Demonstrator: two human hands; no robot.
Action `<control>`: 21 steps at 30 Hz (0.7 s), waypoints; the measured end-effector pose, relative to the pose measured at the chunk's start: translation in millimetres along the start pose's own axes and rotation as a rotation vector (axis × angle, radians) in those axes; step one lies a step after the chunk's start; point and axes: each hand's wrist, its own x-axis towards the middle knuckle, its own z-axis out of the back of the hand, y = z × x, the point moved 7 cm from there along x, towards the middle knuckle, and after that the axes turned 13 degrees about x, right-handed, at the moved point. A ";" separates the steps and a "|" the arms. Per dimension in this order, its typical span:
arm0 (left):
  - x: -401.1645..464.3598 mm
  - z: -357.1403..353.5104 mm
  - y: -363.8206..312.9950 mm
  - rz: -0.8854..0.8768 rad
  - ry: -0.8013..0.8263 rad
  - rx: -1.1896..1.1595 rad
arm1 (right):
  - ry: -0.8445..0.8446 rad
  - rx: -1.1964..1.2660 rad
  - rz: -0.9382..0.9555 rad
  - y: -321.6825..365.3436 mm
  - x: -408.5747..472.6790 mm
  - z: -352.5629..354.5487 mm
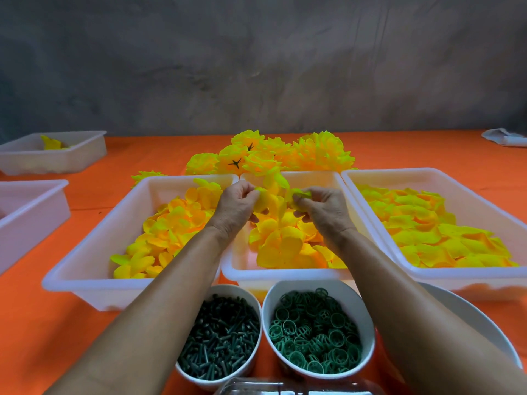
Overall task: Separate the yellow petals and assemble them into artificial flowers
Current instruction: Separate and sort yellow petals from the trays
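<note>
Both hands work over the middle white tray (242, 273), which holds loose yellow petals (281, 246). My left hand (235, 203) pinches a clump of yellow petals (266, 199) between thumb and fingers. My right hand (320, 206) pinches another yellow petal piece (298, 193) just to its right. The two pieces are close together, and I cannot tell if they still join. Finished yellow flowers (271, 155) lie heaped behind the trays.
A left tray (85, 269) and a right tray (467, 276) also hold petals. Near me stand a bowl of dark green stems (219, 334) and a bowl of green rings (315, 329). More white trays (54, 158) sit far left on the orange table.
</note>
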 end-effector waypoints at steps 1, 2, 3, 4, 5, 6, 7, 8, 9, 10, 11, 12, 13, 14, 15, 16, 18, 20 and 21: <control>1.0 0.6 1.6 0.008 -0.011 -0.011 | -0.052 -0.003 -0.007 -1.1 1.2 5.1; 2.2 1.5 3.6 0.023 -0.025 -0.023 | -0.107 -0.010 -0.012 -2.8 2.8 10.6; 3.5 2.8 6.3 0.042 -0.043 -0.034 | -0.163 -0.020 -0.018 -4.9 4.8 16.5; 4.7 4.2 8.9 0.063 -0.062 -0.043 | -0.220 -0.034 -0.028 -7.0 6.5 22.2; 5.8 5.9 11.4 0.080 -0.083 -0.049 | -0.275 -0.059 -0.040 -8.6 8.2 27.9; 6.5 7.6 13.2 0.093 -0.103 -0.054 | -0.329 -0.096 -0.047 -9.1 9.5 33.2; 6.6 9.3 14.6 0.102 -0.125 -0.062 | -0.379 -0.139 -0.048 -8.9 10.3 38.4; 6.6 11.0 15.7 0.113 -0.145 -0.075 | -0.426 -0.178 -0.048 -8.5 10.8 42.9; 6.4 12.5 16.6 0.123 -0.162 -0.092 | -0.468 -0.207 -0.051 -8.2 10.9 46.9; 6.1 13.4 17.2 0.132 -0.172 -0.110 | -0.502 -0.227 -0.051 -8.0 10.9 50.3; 6.0 13.8 17.6 0.138 -0.174 -0.121 | -0.529 -0.238 -0.049 -7.5 10.8 52.8; 6.1 13.6 17.6 0.141 -0.171 -0.126 | -0.541 -0.249 -0.046 -7.0 11.0 53.9; 6.3 12.8 17.5 0.141 -0.161 -0.127 | -0.526 -0.248 -0.046 -6.9 11.4 52.9; 6.3 11.9 16.7 0.136 -0.148 -0.123 | -0.484 -0.229 -0.044 -7.0 11.9 49.2; 6.2 10.8 15.9 0.127 -0.135 -0.116 | -0.423 -0.203 -0.038 -7.4 12.2 43.5; 6.0 10.0 14.9 0.117 -0.125 -0.110 | -0.355 -0.178 -0.028 -6.8 11.5 36.8; 6.0 9.6 13.3 0.095 -0.118 -0.114 | -0.226 -0.145 -0.014 -5.4 9.2 23.9; 5.5 10.4 12.4 0.083 -0.125 -0.120 | -0.141 -0.137 -0.018 -6.3 8.1 15.8; 5.5 11.4 12.2 0.078 -0.137 -0.120 | -0.116 -0.138 -0.029 -7.7 7.9 13.6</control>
